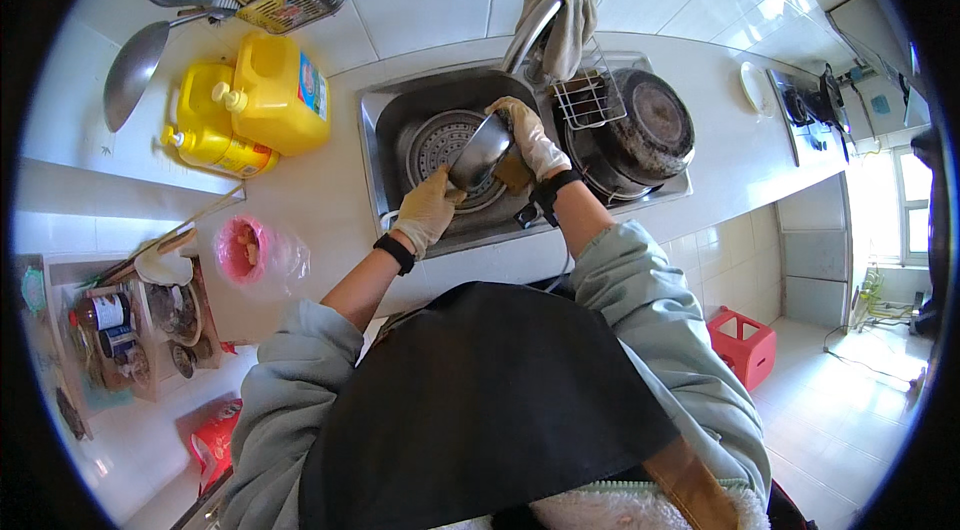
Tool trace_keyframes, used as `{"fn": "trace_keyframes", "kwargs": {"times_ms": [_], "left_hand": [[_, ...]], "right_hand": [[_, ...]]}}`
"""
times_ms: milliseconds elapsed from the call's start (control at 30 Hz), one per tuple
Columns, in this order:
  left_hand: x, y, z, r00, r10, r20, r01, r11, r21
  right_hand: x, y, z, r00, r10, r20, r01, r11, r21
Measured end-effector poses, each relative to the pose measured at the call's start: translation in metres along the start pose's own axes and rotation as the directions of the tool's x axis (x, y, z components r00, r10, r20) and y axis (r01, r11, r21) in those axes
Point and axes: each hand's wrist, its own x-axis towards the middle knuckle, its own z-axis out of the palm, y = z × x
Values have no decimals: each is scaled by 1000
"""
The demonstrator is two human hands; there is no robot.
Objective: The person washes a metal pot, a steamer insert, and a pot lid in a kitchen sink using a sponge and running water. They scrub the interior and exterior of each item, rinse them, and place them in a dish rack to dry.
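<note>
A stainless steel bowl (482, 153) is tilted on its side over the left basin of a metal sink (390, 102). My left hand (427, 211), in a pale glove, pinches its lower left rim. Gloved too, my right hand (529, 128) grips the bowl at its upper right edge, with the fingers bent over the rim. Beneath the bowl lies a round perforated steamer tray (435, 140), partly covered by it. A brownish sponge or cloth (514, 171) shows just below my right hand; whether the hand touches it I cannot tell.
Above the basin curves a faucet (531, 34) draped with a grey cloth (568, 19). A wire rack (589, 102) and a blackened upturned pot (652, 124) crowd the right side. Yellow jugs (281, 94) and a pink bin (241, 248) stand left; a red stool (742, 346) is on the floor.
</note>
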Motion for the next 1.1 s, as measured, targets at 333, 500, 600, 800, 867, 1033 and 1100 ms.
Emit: {"fn": "trace_keyframes", "kwargs": {"times_ms": [333, 500, 600, 800, 867, 1033, 1100], "left_hand": [[-3, 4, 1, 997, -15, 81, 16, 1000, -19], [11, 3, 20, 961, 229, -153, -258, 943, -210], [34, -6, 31, 905, 378, -194, -420, 866, -273], [34, -26, -11, 931, 298, -211, -359, 854, -378], [32, -20, -30, 986, 121, -116, -167, 754, -635], [37, 10, -31, 991, -68, -119, -73, 471, -879], [38, 14, -22, 964, -117, -239, -145, 525, -839]], "right_hand": [[-30, -10, 4, 970, 211, 117, -182, 958, -224], [-24, 21, -31, 941, 77, 329, -284, 708, 646], [-26, 22, -27, 924, 322, 205, -337, 435, 835], [-28, 17, -17, 925, 352, -143, -146, 677, 721], [-24, 19, -20, 983, 54, -175, 29, 897, 442], [-19, 6, -8, 997, -59, -40, 70, 903, 424], [-22, -12, 8, 996, -59, -59, 79, 900, 428]]}}
